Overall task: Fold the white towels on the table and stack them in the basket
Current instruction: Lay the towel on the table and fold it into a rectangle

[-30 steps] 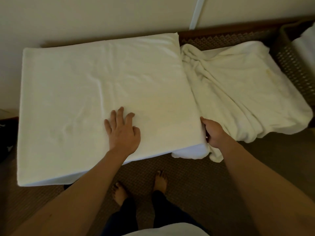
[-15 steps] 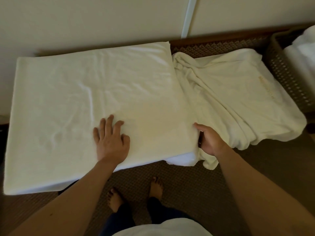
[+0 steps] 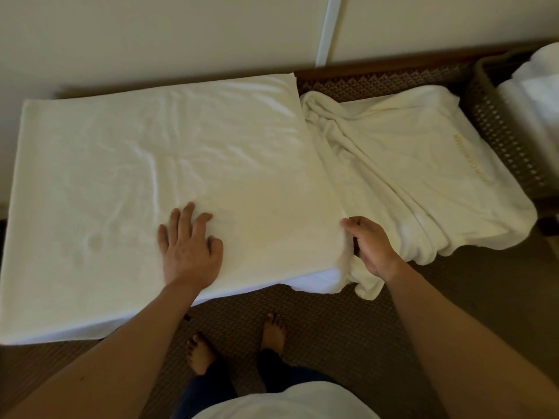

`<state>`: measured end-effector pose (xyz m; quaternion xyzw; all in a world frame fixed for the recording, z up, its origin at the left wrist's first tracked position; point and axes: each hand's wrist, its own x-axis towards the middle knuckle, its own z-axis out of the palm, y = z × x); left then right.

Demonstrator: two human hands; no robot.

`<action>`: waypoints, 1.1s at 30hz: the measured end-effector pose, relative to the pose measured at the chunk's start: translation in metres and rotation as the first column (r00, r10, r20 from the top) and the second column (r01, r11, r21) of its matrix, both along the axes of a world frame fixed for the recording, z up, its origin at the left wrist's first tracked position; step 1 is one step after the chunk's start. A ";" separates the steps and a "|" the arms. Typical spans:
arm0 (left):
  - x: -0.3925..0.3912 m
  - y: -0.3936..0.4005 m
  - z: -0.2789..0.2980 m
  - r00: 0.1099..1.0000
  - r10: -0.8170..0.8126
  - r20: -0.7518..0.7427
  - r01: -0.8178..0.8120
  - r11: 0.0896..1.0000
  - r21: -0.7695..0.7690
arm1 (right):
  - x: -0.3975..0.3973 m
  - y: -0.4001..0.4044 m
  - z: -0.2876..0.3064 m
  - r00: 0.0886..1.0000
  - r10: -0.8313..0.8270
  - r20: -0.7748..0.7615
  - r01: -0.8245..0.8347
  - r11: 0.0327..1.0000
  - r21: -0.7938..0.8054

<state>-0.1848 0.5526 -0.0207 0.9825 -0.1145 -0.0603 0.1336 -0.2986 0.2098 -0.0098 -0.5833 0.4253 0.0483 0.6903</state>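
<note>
White folded towel (image 3: 169,164) lies under the flat, spread left hand (image 3: 189,246); right hand (image 3: 370,246) pinches its corner.

A single wide-angle view comes from a camera worn on the person's head, looking forward and steeply down. It sits close above the dark woven bench (image 3: 378,83), which fills the middle of the frame with its far edge against a pale wall (image 3: 151,34) along the top. Both bare forearms enter from the bottom corners and reach up to the hands near the centre, the left hand (image 3: 189,246) and the right hand (image 3: 370,244). Straight below the lens, the person's bare feet (image 3: 236,343) stand on the floor. The woven brown basket (image 3: 496,122) is cut by the right edge, and straight lines bow toward the frame's borders.
</note>
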 end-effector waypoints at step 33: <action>-0.035 0.010 0.006 0.951 -0.277 -0.140 0.299 0.939 0.170 | 0.041 0.155 0.008 0.637 0.649 -0.416 -0.574 0.039 -0.818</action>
